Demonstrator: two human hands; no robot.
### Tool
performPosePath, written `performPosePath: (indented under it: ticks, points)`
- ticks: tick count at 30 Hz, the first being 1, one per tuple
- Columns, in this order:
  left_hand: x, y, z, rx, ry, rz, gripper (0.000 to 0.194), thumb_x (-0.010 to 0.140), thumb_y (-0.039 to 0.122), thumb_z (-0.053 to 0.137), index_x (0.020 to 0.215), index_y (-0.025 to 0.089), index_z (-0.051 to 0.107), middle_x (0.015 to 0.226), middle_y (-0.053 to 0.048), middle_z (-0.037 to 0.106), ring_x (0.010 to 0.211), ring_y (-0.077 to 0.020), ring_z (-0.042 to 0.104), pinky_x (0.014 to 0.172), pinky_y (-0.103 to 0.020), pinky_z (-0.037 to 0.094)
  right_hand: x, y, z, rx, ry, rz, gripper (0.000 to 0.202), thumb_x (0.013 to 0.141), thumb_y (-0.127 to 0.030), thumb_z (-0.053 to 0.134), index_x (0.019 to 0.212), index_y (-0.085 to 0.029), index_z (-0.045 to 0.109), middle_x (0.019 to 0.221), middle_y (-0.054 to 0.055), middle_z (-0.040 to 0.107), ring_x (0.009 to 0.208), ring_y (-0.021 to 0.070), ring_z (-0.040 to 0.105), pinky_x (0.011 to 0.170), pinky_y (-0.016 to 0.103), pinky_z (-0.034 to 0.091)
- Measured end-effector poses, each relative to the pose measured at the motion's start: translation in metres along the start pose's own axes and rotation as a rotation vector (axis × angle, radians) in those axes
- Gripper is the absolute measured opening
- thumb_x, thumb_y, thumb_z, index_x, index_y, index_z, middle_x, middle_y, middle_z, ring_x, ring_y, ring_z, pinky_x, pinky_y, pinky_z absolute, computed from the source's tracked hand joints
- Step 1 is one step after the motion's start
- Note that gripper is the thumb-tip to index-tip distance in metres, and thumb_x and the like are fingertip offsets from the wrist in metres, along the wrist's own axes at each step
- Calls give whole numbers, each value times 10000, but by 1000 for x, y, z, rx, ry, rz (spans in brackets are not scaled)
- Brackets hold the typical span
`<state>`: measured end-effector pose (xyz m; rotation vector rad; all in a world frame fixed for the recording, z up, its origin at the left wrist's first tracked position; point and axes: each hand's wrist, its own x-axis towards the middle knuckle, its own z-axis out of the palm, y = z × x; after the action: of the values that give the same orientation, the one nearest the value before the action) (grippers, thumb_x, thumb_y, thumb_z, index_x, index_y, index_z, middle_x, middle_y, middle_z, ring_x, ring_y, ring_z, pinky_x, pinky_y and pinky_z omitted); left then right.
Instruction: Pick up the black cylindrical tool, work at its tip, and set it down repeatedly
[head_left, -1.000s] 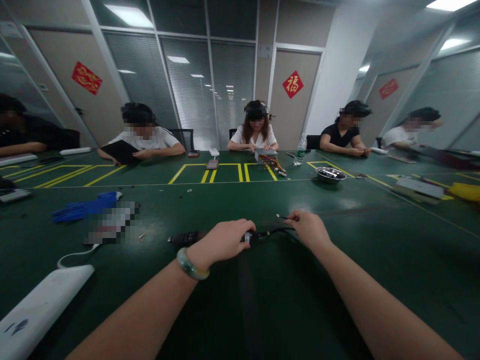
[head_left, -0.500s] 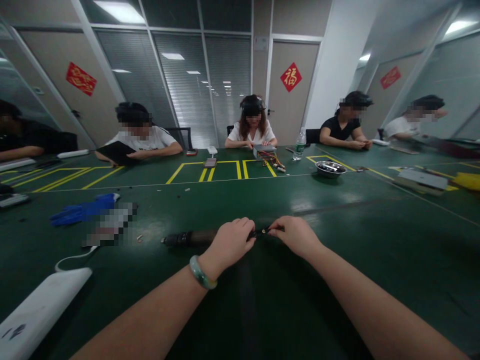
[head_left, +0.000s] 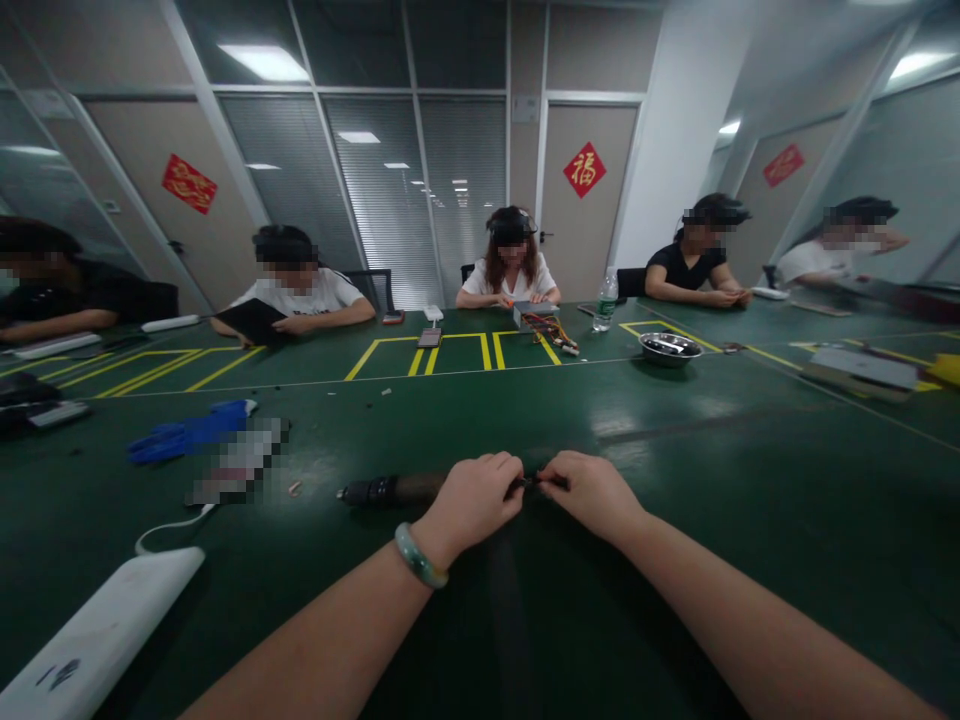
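A dark cylindrical tool [head_left: 409, 489] with a narrow metal tip pointing left lies on the green table [head_left: 420, 420]. My left hand [head_left: 480, 500], a jade-like bangle at its wrist, is wrapped round the tool's right end. Just to the right, my right hand [head_left: 592, 490] pinches a small dark piece [head_left: 538, 480] between thumb and fingertips, close to the end of the tool. The piece is too small to make out, and whether it touches the tool cannot be told.
To the left lie a blue glove [head_left: 187, 432], a blurred-out phone [head_left: 244, 460] and a white power bank [head_left: 112, 630] with a cable. Farther back are a metal bowl [head_left: 670, 349], a bottle [head_left: 605, 302], a wired grey box [head_left: 534, 315] and several seated people.
The whole view has shifted slightly, so the scene sits lower and farther right. Both hands keep their grips close together at the tool's right end.
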<state>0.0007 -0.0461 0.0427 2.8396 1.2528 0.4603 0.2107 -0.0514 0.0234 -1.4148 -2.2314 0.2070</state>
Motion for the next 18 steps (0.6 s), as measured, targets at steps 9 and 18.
performPosePath:
  ticks: [9,18]
  points:
    - [0,-3,3,5,38,18,62,875,273,566,900,219,549,903,2,599,822,-164,568,695,-282,425,0,1,6,153,20,28,53,811,-257,651,833,-248,699,823,-36,658,746,116,594,688,225,421]
    - [1,-2,4,-16,9,-8,75,893,277,542,901,206,565,910,-12,612,816,-157,574,731,-281,434,0,0,8,172,24,51,48,814,-256,656,813,-235,699,806,-29,657,737,117,597,678,227,430]
